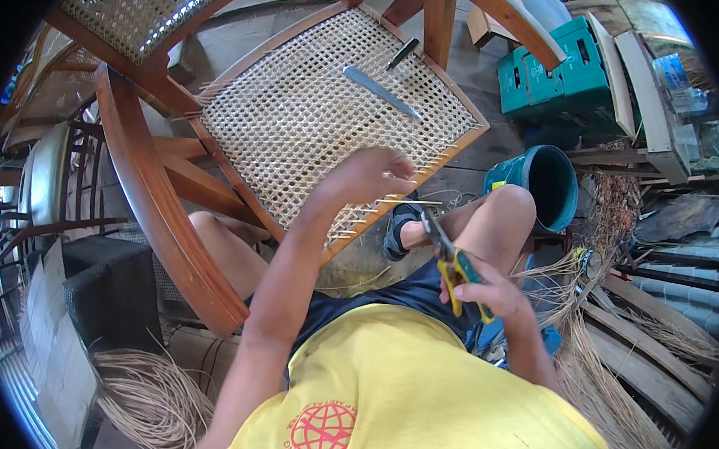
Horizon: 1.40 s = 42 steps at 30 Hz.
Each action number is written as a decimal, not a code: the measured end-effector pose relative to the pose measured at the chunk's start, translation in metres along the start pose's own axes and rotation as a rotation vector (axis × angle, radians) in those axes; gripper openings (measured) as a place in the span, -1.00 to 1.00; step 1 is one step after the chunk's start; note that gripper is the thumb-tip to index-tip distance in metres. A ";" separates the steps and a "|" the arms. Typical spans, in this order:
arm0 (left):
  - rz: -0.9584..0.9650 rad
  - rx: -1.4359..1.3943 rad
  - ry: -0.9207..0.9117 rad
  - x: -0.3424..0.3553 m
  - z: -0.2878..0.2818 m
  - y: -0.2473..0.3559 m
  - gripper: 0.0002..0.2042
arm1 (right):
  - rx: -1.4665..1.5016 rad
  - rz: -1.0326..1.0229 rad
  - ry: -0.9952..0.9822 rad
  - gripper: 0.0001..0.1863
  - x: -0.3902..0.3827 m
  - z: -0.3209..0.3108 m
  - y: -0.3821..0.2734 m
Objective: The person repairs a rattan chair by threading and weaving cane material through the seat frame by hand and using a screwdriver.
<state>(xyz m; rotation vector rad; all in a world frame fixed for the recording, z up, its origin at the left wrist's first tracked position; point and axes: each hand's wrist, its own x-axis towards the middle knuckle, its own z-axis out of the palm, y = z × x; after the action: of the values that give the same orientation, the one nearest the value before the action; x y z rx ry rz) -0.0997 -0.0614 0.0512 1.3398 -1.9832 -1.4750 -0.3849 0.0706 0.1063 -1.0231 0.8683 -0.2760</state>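
Note:
My left hand (368, 176) is over the near edge of a chair's woven cane seat (301, 99), palm down with fingers curled. What its fingertips hold, if anything, I cannot make out. In my right hand (498, 295) are snips (453, 266) with yellow and green handles, their dark jaws pointing up toward the seat corner. A thin pale strand (409, 202) stretches between the seat edge and the jaws. Short cane ends stick out along the wooden frame. On the weave lie a pointed metal blade (381, 91) and a small black tool (402, 54).
The chair's curved wooden arm (157, 206) rises at left. A green bucket (552, 186) stands right of my knee, with green crates (554, 80) behind it. Loose cane strands (595, 383) spread at lower right; a coil of cane (151, 401) lies at lower left.

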 end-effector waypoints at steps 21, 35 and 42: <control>-0.025 0.296 -0.631 0.090 0.042 -0.011 -0.81 | -0.139 0.139 0.273 -0.50 0.070 0.021 0.034; -0.041 0.173 -0.639 0.092 0.043 -0.017 -0.82 | -0.426 -0.027 0.316 -0.35 0.084 0.017 0.048; -0.095 0.103 -0.626 0.090 0.041 -0.013 -0.81 | -0.226 0.180 0.263 -0.33 0.078 0.018 0.032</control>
<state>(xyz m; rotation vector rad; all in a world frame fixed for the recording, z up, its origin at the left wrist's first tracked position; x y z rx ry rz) -0.1681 -0.1127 -0.0007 1.1051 -2.4125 -2.0516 -0.3275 0.0536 0.0446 -1.1243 1.2446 -0.1632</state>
